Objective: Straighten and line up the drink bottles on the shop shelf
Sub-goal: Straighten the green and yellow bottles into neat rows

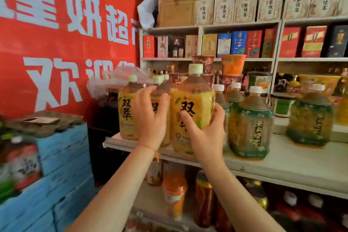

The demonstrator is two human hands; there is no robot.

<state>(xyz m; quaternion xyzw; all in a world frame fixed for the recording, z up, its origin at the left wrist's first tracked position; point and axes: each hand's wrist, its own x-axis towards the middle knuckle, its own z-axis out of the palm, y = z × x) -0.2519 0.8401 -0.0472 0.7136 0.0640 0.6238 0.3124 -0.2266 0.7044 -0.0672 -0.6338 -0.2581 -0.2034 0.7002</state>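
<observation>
Both hands are up at the white shelf (293,164), each on a yellow-labelled drink bottle. The right hand (205,133) wraps the big front bottle (192,111) from its right side: the thumb lies across the label, pointing up and left, and the other fingers curl round the bottle's far side, where only their knuckles show. This bottle stands upright at the shelf's front edge, its pale green cap well above the fingertips. The left hand (150,117) grips the second bottle (159,98), which stands touching the left side of the first; the fingers are spread and curled over its shoulder, and the thumb presses its right side, just beside the front bottle. Most of that bottle is hidden behind the hand. A third yellow bottle (126,111) stands just left of the left hand's fingers, upright, label forward. More pale caps show behind the fingertips. To the right of the right hand's knuckles stand green-labelled bottles (250,128), 1 at the front and others behind, and another green bottle (310,118) well apart further right. A thin red string circles the left wrist.
</observation>
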